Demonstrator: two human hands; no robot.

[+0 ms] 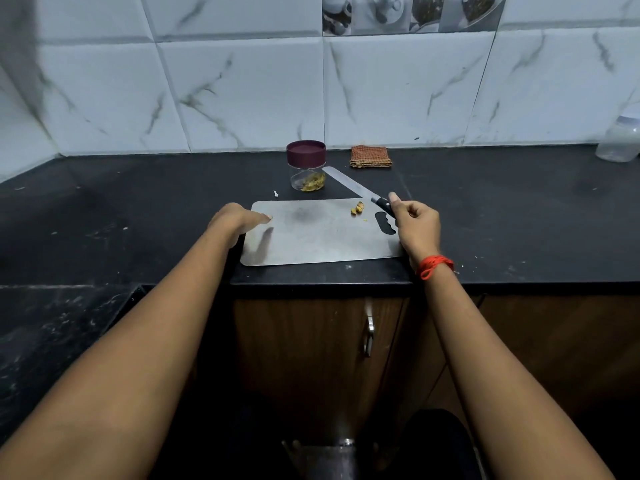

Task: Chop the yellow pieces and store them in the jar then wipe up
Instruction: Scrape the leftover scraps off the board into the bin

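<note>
The black counter (pixel 138 209) carries a steel cutting board (pixel 311 244) close to its front edge. Behind the board stands a jar (pixel 306 166) with a dark red lid. A folded cloth (pixel 370 156) lies at the back edge, a plastic bottle (pixel 620 140) far right.

I could read no text, brand or number anywhere. The jar (pixel 306 161) showed no legible label, the picture tiles (pixel 412 13) on the wall carried only images, and the bottle (pixel 620 142) was too blurred to tell.
</note>
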